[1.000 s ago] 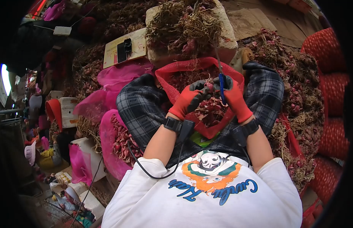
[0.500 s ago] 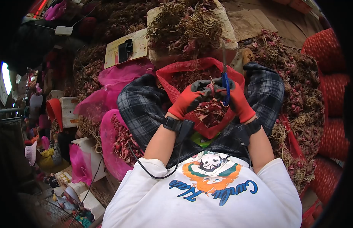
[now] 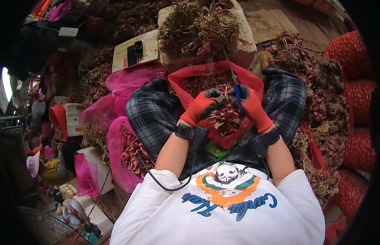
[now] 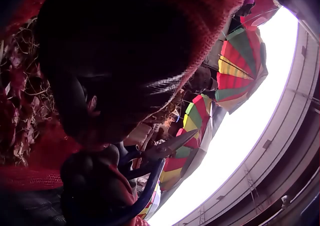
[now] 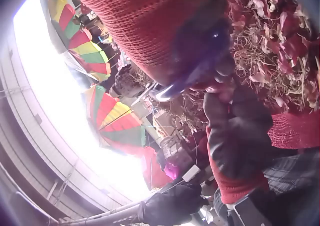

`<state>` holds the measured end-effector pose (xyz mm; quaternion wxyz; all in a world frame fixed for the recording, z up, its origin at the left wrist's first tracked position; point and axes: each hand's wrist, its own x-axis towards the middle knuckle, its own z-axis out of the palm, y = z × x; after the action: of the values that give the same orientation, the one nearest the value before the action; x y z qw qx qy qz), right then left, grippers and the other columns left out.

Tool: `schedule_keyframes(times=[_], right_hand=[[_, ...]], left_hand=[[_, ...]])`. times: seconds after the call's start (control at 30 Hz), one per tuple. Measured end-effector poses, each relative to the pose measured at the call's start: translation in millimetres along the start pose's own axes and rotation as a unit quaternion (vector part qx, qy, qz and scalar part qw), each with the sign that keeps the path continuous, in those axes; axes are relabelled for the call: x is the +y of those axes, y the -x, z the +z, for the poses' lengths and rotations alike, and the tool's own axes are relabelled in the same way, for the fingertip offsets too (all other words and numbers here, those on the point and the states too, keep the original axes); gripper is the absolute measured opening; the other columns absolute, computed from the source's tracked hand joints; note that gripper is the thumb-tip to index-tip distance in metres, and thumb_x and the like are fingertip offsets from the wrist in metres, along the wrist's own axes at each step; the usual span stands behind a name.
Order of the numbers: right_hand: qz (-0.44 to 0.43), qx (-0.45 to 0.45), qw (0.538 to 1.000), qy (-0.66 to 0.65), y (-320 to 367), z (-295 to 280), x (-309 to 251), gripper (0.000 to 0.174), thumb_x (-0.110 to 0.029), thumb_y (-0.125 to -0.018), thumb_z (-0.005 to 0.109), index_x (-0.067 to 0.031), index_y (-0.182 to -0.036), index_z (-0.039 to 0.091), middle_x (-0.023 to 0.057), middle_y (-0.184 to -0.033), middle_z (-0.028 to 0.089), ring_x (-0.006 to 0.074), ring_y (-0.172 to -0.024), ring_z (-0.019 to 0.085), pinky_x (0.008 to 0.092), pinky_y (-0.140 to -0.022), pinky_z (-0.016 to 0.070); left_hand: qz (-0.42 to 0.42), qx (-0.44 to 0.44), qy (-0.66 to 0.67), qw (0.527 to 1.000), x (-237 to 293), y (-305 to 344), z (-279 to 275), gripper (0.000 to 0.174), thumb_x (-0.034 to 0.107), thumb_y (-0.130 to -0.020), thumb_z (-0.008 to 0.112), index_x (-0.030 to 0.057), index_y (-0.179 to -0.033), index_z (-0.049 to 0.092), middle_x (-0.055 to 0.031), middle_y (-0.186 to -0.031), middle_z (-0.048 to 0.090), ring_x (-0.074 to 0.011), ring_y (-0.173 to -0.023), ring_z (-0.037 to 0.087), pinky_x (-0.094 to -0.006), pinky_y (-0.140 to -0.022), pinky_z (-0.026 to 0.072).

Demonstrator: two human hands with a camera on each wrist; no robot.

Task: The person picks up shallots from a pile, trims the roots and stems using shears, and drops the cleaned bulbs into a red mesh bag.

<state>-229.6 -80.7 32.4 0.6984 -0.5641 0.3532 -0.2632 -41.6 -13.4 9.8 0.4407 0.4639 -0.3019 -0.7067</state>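
Observation:
Both hands wear red gloves with dark-coated fingers and meet over an open red mesh bag. The left hand pinches a small shallot at its fingertips; part of the bulb is hidden by the fingers. In the right hand are blue-handled scissors, their blades pointing forward and slightly left. The left wrist view shows the metal blades beyond the gloved fingers. Close beside the shallot, the right fingertips meet the left hand's fingers in the right wrist view. Loose shallots and dry skins lie inside the bag.
Ahead stands a pale foam block heaped with dried shallot bunches. A phone lies on a board to its left. Pink mesh bags are at the left knee, a shallot pile right, with filled red sacks beyond.
The scissors swung upright half a second ago, and their blades now lean left again. Both hands stay together over the bag with the shallot between them.

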Motion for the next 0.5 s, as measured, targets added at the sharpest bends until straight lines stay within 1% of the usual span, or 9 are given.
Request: schedule_keyframes(times=[0.07,0.17,0.2,0.27,0.3,0.37,0.4,0.47,0.5], right_hand=[[0.070,-0.028,0.996,-0.052,4.8,3.2,-10.4,0.023,-0.008,-0.077,0.065,-0.0007,-0.099,0.060,0.0050,-0.085,0.065,0.0108,-0.071,0.061,0.0233,-0.062,0.0489],[0.100,-0.076,0.992,-0.005,1.2,-6.0,0.1,0.021,-0.011,-0.079,0.065,-0.0008,-0.097,0.060,0.0054,-0.085,0.066,0.0120,-0.071,0.061,0.0264,-0.063,0.0485],[0.077,-0.030,0.993,0.079,-1.0,-5.4,2.7,0.021,-0.011,-0.079,0.065,-0.0008,-0.097,0.060,0.0051,-0.086,0.066,0.0122,-0.072,0.061,0.0273,-0.065,0.0482],[0.032,0.068,0.967,0.243,-4.3,-5.6,8.2,0.021,-0.013,-0.080,0.065,-0.0009,-0.097,0.060,0.0047,-0.086,0.065,0.0126,-0.075,0.061,0.0290,-0.068,0.0476],[0.007,0.085,0.979,0.185,-6.8,-6.5,13.9,0.022,-0.014,-0.079,0.066,-0.0010,-0.097,0.060,0.0046,-0.086,0.065,0.0123,-0.076,0.060,0.0292,-0.070,0.0472],[-0.043,0.115,0.990,0.069,-12.0,-6.8,25.2,0.024,-0.015,-0.079,0.067,-0.0012,-0.097,0.060,0.0046,-0.086,0.065,0.0116,-0.080,0.059,0.0296,-0.073,0.0464],[-0.058,0.114,0.990,0.066,-13.1,-6.3,25.9,0.025,-0.015,-0.079,0.067,-0.0012,-0.099,0.060,0.0042,-0.087,0.064,0.0109,-0.081,0.059,0.0287,-0.074,0.0461],[-0.089,0.111,0.988,0.059,-15.4,-4.9,27.0,0.027,-0.015,-0.080,0.068,-0.0011,-0.101,0.059,0.0036,-0.088,0.064,0.0093,-0.084,0.058,0.0270,-0.076,0.0455],[-0.097,0.096,0.989,0.052,-14.1,0.2,20.8,0.027,-0.014,-0.080,0.067,-0.0011,-0.103,0.059,0.0032,-0.089,0.064,0.0087,-0.083,0.057,0.0260,-0.075,0.0456]], left_hand=[[0.033,0.070,0.021,0.997,-6.1,-5.0,-3.6,0.012,0.004,-0.087,0.052,0.0035,-0.099,0.055,-0.0030,-0.096,0.060,-0.0119,-0.084,0.058,-0.0270,-0.080,0.0487],[0.032,0.088,0.169,0.981,-5.6,-8.1,-7.3,0.014,0.002,-0.086,0.052,0.0054,-0.100,0.052,-0.0040,-0.099,0.059,-0.0145,-0.089,0.060,-0.0293,-0.081,0.0503],[0.051,0.052,0.182,0.981,-5.3,-6.3,-7.8,0.018,0.004,-0.088,0.054,0.0064,-0.105,0.050,-0.0043,-0.103,0.058,-0.0165,-0.093,0.060,-0.0305,-0.082,0.0511],[0.062,0.045,0.215,0.974,-11.1,-8.7,-9.0,0.017,0.006,-0.088,0.053,0.0048,-0.105,0.052,-0.0037,-0.098,0.059,-0.0145,-0.088,0.060,-0.0276,-0.079,0.0503],[0.068,0.040,0.233,0.969,-11.5,-10.2,-7.0,0.016,0.007,-0.088,0.053,0.0039,-0.104,0.054,-0.0034,-0.095,0.059,-0.0135,-0.085,0.060,-0.0262,-0.077,0.0499],[0.068,0.025,0.239,0.968,-11.6,-11.4,-4.1,0.018,0.008,-0.089,0.054,0.0040,-0.106,0.054,-0.0033,-0.096,0.059,-0.0135,-0.086,0.060,-0.0262,-0.077,0.0497],[0.070,0.019,0.241,0.968,-8.7,-10.5,-1.4,0.018,0.009,-0.089,0.054,0.0040,-0.107,0.054,-0.0032,-0.096,0.059,-0.0134,-0.086,0.060,-0.0262,-0.077,0.0497],[0.053,0.041,0.191,0.979,-2.3,-8.5,3.9,0.016,0.010,-0.090,0.054,0.0036,-0.105,0.056,-0.0030,-0.094,0.060,-0.0132,-0.084,0.060,-0.0260,-0.074,0.0501],[0.044,0.052,0.166,0.984,-0.6,-7.8,5.7,0.016,0.011,-0.090,0.054,0.0034,-0.103,0.056,-0.0030,-0.093,0.060,-0.0130,-0.084,0.060,-0.0259,-0.073,0.0502]])
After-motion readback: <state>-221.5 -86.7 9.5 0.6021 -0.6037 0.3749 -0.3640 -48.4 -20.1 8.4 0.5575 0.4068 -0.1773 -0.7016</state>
